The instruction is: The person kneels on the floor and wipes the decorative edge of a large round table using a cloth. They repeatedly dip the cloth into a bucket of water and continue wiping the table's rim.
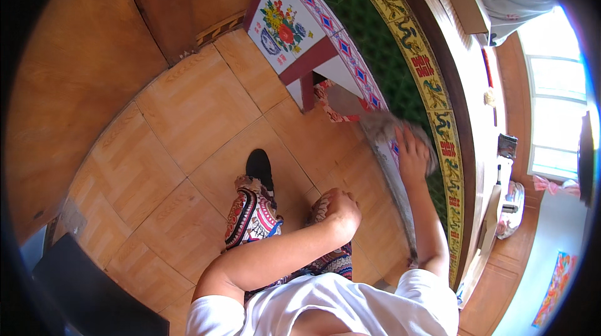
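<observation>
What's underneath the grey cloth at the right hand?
Beside the cloth, green surface and patterned border show, so it probably covers both. Whatever lies directly beneath cloth and right hand is hidden.

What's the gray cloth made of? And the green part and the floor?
Cloth: seems soft, matte, fuzzy fabric; it bunches under the right hand. Which fiber, I can't tell.

Green part: maybe glazed tile, since its pattern repeats regularly.

Floor: probably smooth tile with a wood look; thin straight joints cross the grain.

A greyish cloth (383, 128) — rumpled, bunched — lies across the patterned tile border (352, 61)
</observation>
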The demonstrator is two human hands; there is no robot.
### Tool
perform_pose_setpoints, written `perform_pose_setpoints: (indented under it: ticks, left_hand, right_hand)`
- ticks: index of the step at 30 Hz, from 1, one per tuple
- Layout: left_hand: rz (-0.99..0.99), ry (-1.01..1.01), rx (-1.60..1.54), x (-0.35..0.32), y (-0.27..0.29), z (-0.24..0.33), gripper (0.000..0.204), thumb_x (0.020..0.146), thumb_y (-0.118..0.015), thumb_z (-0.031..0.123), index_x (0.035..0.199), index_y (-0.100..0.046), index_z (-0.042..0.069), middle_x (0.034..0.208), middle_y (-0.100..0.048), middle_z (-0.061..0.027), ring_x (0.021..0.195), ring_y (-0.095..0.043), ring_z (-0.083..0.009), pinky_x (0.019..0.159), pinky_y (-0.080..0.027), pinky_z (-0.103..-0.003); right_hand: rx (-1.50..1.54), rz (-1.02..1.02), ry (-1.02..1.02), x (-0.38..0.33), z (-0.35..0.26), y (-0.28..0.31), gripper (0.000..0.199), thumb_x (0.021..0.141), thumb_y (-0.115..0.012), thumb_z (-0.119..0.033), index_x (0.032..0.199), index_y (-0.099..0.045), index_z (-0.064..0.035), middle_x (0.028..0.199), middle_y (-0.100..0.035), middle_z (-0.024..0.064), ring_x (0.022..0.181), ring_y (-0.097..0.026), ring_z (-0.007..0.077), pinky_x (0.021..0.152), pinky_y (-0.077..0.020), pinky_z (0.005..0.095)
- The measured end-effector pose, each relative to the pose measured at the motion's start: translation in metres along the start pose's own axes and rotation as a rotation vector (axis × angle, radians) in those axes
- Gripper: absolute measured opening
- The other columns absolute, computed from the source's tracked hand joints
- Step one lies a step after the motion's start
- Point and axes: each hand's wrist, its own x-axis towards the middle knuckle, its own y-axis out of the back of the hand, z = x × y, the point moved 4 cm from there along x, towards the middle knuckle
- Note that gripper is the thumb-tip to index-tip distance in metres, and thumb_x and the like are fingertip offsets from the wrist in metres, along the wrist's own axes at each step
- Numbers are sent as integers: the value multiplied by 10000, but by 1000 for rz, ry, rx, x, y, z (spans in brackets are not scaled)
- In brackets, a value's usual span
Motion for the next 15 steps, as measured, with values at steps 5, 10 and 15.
perform_pose_setpoints:
  ticks: [5, 10, 15]
  left_hand:
    - [35, -37, 23, -14, 5, 12, 448, 914, -597, 244, 1312, -596, 39, 1236, -646, -133, 1141, -599, -277, 935, -410, -484]
    - [-25, -4, 20, -5, 2, 8, 468, 909, -611, 246, 1333, -586, 50, 1241, -640, -123, 1151, -596, -260, 917, -410, -448]
    - [-20, 53, 19, 9, -1, 12, 500, 900, -629, 258, 1355, -573, 59, 1285, -628, -123, 1172, -596, -268, 949, -418, -450]
  right_hand:
    - [-38, -35, 52, -43, 23, -7, 602, 863, -546, -134, 1456, -542, -238, 1497, -499, -39, 1145, -560, 186, 961, -424, 370]
    - [213, 218, 46, 179, -35, 17, 663, 801, -573, -68, 1442, -545, -234, 1501, -484, -6, 1167, -555, 217, 921, -408, 381]
    - [63, 555, 170, 325, -64, 20, 676, 800, -578, -36, 1441, -514, -240, 1485, -480, 58, 1196, -519, 227, 930, -392, 376]
